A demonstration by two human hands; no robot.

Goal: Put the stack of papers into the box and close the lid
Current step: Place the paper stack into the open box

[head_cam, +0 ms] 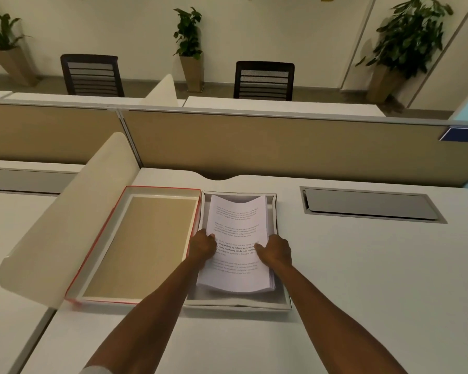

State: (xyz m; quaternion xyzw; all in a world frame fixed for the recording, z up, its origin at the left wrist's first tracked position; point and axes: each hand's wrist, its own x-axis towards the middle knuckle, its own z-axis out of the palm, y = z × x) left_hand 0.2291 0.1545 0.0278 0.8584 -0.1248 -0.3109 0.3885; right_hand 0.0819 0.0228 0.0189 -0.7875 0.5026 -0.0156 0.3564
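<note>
Room: office behind your desk (pixel 335 279), with a tan partition (pixel 254 147) along its far edge, two dark chairs (pixel 264 81) past that, and potted plants (pixel 189 33) against the pale wall.
Desk: white top; you're leaning over it, both bare forearms reaching forward.
Landmark: box (pixel 280 265), a shallow grey-white tray, sits dead centre in front of you on the desk.
Papers (pixel 237 238): printed stack is over the box, within its walls. Far end dips toward the box floor, near end curls up a little above it. Whether the stack fully rests on the bottom, you can't tell from here.
Left hand (pixel 201 245): clamped on the left edge of the papers, thumb on the top sheet, fingers curled under and out of sight.
Right hand (pixel 274 252): gripping the right edge of the papers the same way, thumb pressed on the print, fingers tucked beneath.
Lid (pixel 143 244): lying just left of the box, touching or nearly touching its left wall, turned inside up so you see a tan inner panel and a red rim.
Divider (pixel 65 225): cream rounded panel standing left of the lid, well left of the box.
Cable hatch (pixel 370 205): grey flap set in the desk right of the box, well apart from it.
Sign (pixel 462 134): blue number plate on the partition, far right of the box, partly cut off.
</note>
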